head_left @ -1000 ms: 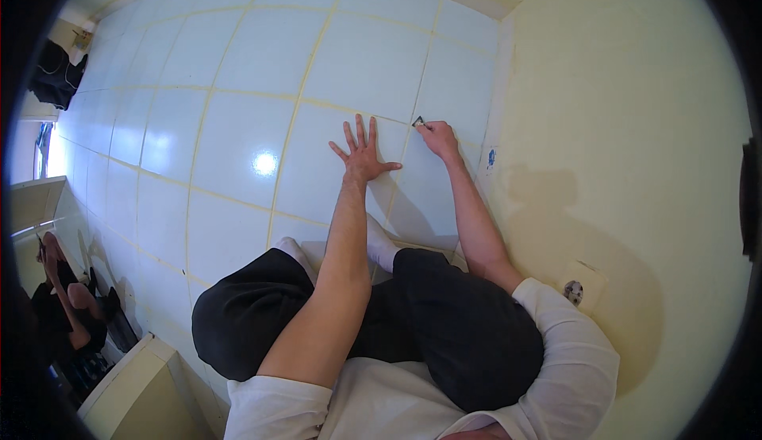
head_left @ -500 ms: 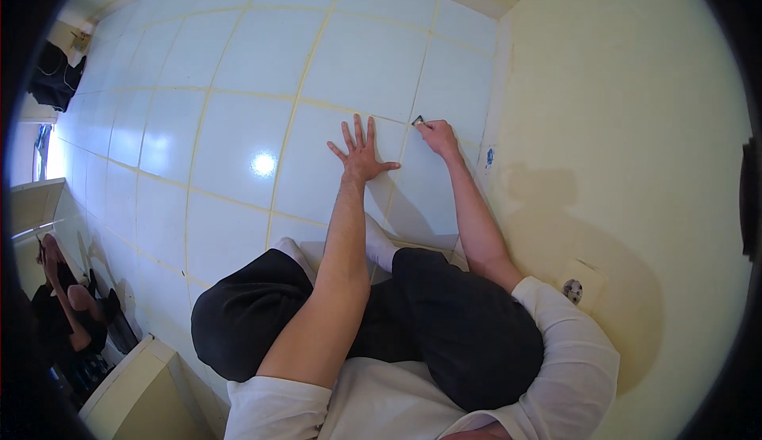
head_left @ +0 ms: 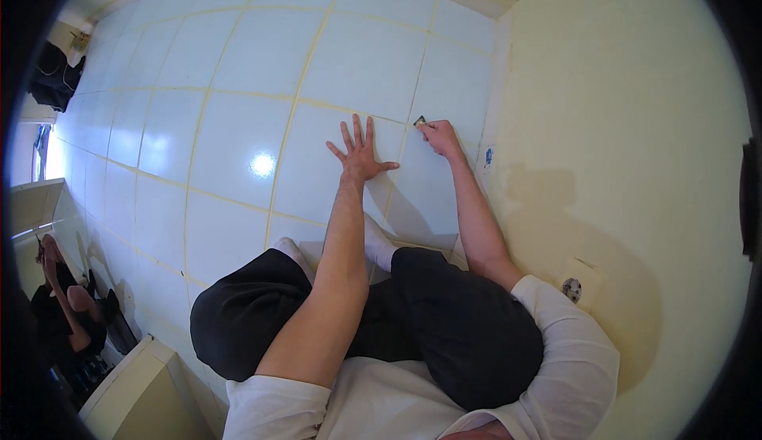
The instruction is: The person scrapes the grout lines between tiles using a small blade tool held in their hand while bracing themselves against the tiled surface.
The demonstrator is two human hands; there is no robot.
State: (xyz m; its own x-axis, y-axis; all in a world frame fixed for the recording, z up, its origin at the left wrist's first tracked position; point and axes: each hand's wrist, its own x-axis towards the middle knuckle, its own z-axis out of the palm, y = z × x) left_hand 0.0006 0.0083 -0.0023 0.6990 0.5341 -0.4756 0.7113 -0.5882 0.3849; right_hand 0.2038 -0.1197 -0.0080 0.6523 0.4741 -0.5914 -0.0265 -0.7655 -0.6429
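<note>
My left hand (head_left: 362, 159) lies flat on a pale tile (head_left: 313, 154), fingers spread, holding nothing. To its right, my right hand (head_left: 440, 137) is closed around a small scraper-like tool (head_left: 420, 121). The tool's dark, flat head pokes out past the fingers, at the yellowish grout line (head_left: 413, 98) near a tile corner. Most of its handle is hidden in the fist, and its exact kind is too small to make out.
A cream wall (head_left: 619, 106) rises close on the right, with a round fitting (head_left: 571, 289) low on it. My crossed legs (head_left: 468, 329) are just below the hands. A person (head_left: 67, 305) sits at the far left, beyond a cream panel (head_left: 143, 392). Dark fabric (head_left: 55, 75) lies at the upper left.
My right hand and the tool have shifted very slightly, with the tool's head tilting a little. The left hand stays in place.
</note>
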